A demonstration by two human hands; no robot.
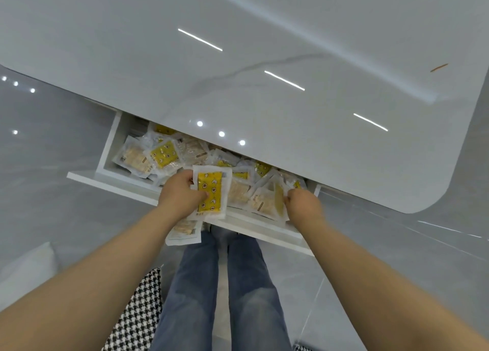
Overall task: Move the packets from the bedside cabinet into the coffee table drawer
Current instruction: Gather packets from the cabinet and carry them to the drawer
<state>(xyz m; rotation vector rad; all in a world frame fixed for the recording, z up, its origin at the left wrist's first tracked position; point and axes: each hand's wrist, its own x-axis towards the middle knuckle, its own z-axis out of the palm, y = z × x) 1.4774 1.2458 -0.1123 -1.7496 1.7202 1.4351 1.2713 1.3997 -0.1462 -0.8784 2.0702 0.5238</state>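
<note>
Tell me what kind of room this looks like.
Probably a home living room: a low glossy white coffee table with an open drawer full of packets, on polished grey floor tiles.

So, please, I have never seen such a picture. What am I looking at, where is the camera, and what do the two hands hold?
There is no machine here, only a person. The single picture comes from a camera worn on the head, looking down, so you see both arms and the jeans. The shiny white surface is the table top. Below it the drawer stands open and is full of packets. The left hand grips a yellow packet, with at least one more underneath. The right hand seems to pinch the edge of a pale packet that lies in the drawer.
</note>
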